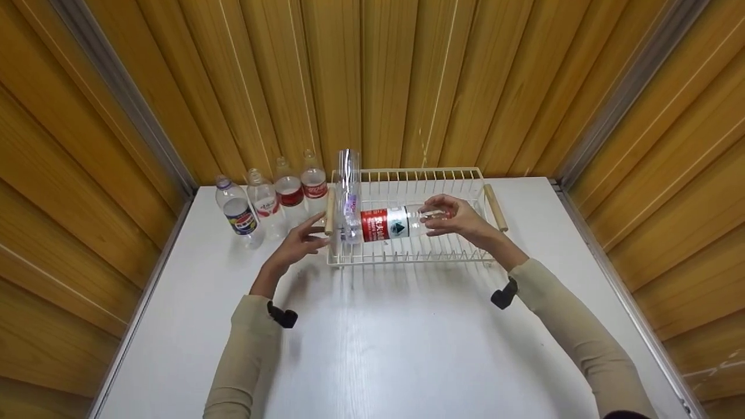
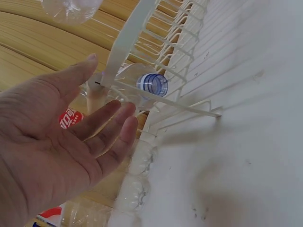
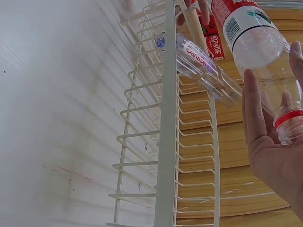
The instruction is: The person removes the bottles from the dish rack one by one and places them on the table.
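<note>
My right hand (image 1: 460, 221) holds a clear plastic bottle (image 1: 384, 226) with a red and white label. Its fingers curl about the neck, beside a red ring (image 3: 289, 116), and the bottle lies sideways above the white wire dish rack (image 1: 419, 257). At the rack's left end, my left hand (image 1: 295, 244) is beside the wooden handle (image 1: 330, 212), fingers loosely spread and holding nothing; whether it touches the handle is unclear. Another clear bottle (image 3: 199, 56), with a Ganten label, sits inside the rack near that handle, its blue-ringed neck (image 2: 154, 85) pointing down.
Several empty labelled bottles stand upright on the white table left of the rack, among them one with a dark blue label (image 1: 241, 221) and one with a red label (image 1: 315, 186). A second wooden handle (image 1: 495, 206) marks the rack's right end. Wood-patterned panels (image 1: 384, 75) rise behind.
</note>
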`<action>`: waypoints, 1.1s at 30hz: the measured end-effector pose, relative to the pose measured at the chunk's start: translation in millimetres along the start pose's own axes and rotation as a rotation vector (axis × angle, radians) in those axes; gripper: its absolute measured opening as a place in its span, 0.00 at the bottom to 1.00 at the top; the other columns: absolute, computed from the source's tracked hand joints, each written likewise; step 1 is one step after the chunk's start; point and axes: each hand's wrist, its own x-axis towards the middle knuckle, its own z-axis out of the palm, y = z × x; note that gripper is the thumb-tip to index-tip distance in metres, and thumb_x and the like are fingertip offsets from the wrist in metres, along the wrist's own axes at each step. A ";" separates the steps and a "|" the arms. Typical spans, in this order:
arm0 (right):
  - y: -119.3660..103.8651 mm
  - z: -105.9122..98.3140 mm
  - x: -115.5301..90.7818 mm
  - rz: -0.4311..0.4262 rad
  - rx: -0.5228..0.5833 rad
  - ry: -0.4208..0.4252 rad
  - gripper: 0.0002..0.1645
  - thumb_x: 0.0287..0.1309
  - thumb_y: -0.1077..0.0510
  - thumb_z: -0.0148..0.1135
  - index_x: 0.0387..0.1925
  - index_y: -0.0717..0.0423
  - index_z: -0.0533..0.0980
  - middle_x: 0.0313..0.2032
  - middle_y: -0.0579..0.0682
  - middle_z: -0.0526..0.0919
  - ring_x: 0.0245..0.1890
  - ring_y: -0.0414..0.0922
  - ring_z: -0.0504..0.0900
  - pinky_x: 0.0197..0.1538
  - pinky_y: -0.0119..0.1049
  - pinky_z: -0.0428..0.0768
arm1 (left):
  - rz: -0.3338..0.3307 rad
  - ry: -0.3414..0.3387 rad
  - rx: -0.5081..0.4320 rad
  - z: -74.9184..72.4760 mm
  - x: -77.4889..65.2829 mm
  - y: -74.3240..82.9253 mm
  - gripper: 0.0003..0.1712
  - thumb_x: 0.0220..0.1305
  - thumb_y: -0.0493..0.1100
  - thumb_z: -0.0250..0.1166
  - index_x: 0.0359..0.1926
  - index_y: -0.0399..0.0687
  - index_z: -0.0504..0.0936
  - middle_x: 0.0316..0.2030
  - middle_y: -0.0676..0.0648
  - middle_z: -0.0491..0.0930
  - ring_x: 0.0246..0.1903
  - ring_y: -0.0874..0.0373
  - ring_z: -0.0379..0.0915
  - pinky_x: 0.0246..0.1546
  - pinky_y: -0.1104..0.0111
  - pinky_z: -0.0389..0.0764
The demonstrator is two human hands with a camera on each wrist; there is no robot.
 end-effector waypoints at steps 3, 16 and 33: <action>-0.8 -0.9 -1.0 -0.001 -0.008 0.000 0.30 0.60 0.66 0.71 0.61 0.64 0.69 0.57 0.55 0.81 0.55 0.49 0.86 0.53 0.49 0.86 | -0.012 0.075 0.040 -7.7 -9.0 17.2 0.39 0.71 0.45 0.65 0.78 0.51 0.61 0.72 0.31 0.66 0.69 0.36 0.66 0.68 0.43 0.72; -4.4 8.4 -3.6 -0.032 -0.032 -0.058 0.33 0.58 0.66 0.73 0.62 0.67 0.68 0.61 0.62 0.77 0.60 0.54 0.82 0.52 0.46 0.88 | 0.153 -0.096 0.120 0.6 -21.4 74.7 0.29 0.74 0.50 0.61 0.72 0.51 0.72 0.71 0.38 0.70 0.69 0.40 0.66 0.69 0.41 0.69; -4.7 14.3 -3.4 -0.109 -0.155 -0.076 0.33 0.53 0.65 0.76 0.59 0.65 0.73 0.61 0.66 0.78 0.59 0.53 0.82 0.53 0.40 0.87 | 0.198 -0.407 0.189 34.4 -10.7 90.3 0.38 0.67 0.44 0.70 0.75 0.57 0.68 0.67 0.43 0.75 0.61 0.48 0.76 0.57 0.63 0.82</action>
